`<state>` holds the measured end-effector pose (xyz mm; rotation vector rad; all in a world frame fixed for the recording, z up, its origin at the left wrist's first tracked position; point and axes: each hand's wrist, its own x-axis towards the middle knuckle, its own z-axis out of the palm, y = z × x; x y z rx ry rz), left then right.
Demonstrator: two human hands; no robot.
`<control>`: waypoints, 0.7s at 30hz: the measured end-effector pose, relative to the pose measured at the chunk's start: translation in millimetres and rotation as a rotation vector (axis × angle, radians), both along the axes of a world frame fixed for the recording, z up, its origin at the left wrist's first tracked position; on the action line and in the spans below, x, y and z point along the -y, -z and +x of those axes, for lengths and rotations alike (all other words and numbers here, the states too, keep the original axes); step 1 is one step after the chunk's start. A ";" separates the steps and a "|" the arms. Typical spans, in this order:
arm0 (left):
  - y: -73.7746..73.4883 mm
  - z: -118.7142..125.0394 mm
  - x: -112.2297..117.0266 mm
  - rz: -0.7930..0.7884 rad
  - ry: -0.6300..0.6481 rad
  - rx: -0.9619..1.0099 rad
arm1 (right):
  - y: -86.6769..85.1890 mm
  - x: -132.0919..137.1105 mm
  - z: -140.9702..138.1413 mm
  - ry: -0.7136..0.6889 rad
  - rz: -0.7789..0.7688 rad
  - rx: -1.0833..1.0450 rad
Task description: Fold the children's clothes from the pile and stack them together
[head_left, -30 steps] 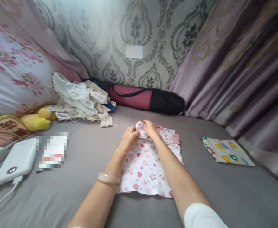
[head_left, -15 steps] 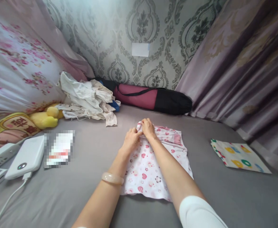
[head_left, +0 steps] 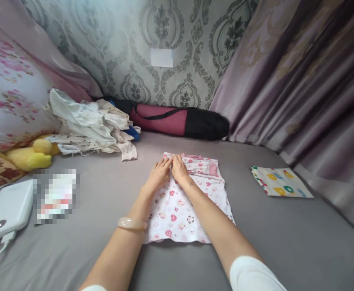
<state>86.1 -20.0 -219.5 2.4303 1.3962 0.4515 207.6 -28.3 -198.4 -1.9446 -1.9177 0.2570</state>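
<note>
A white child's shirt (head_left: 179, 218) with pink hearts and flowers lies spread on the grey bed sheet. One sleeve with a pink cuff (head_left: 213, 169) is folded across its upper part. My left hand (head_left: 159, 174) rests flat on the shirt's upper left edge, fingers stretched out. Beside it, my right hand (head_left: 180, 169) is closed with bent fingers on the cloth at the upper edge; its fingertips are partly hidden. The two hands nearly touch.
To the right lies a folded cream cloth (head_left: 281, 182) with coloured letters. Rumpled clothes (head_left: 95, 125) are heaped at the back left, near a long maroon-and-black bag (head_left: 164, 120). At left are a yellow plush toy (head_left: 28, 157), a blurred packet (head_left: 57, 196) and a white power bank (head_left: 9, 210).
My left hand has gone from pinching the cloth to lying flat on it. The bunched fabric at the upper left edge is now flatter. The whole view has shifted slightly.
</note>
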 end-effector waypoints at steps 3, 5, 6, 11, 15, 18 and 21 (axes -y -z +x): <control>3.1 0.5 2.3 -0.032 -0.047 -0.037 | 5.0 7.9 5.4 -0.048 0.005 0.028; 2.7 0.2 3.7 -0.030 -0.066 -0.039 | 9.2 12.3 10.2 -0.069 0.021 0.069; 2.1 0.1 4.3 -0.031 -0.072 -0.042 | 11.4 14.8 13.0 -0.065 0.027 0.089; -0.2 -0.5 5.2 -0.045 -0.088 -0.055 | 18.0 33.0 34.2 0.012 0.033 0.154; 1.0 -1.7 5.2 -0.036 -0.101 -0.022 | 16.1 49.3 58.5 0.058 -0.002 0.194; 1.7 -2.2 4.8 -0.050 -0.113 -0.019 | 14.0 59.3 73.1 0.080 -0.045 0.207; 1.3 -2.2 4.7 -0.055 -0.121 -0.020 | 12.9 63.3 80.9 0.101 -0.057 0.185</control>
